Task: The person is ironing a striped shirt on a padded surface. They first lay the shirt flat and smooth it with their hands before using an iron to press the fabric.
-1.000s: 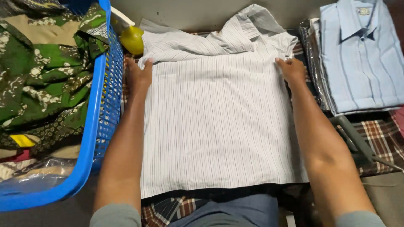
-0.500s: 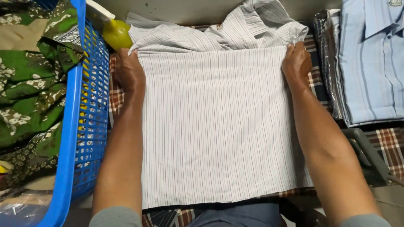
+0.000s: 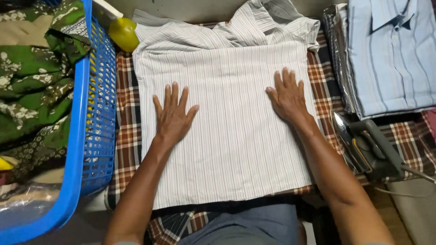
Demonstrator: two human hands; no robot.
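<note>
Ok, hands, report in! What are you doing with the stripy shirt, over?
Left hand and right hand flat, fingers spread, on the striped shirt. Shirt folded on the checked cloth. Iron parked right, blue basket left. Nothing in the way.

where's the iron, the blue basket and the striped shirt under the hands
iron [image 3: 365,147], head view, on its dark handle
blue basket [image 3: 97,122], head view, on its slotted side wall
striped shirt [image 3: 231,136], head view, on the flat folded cloth between the two hands
</note>
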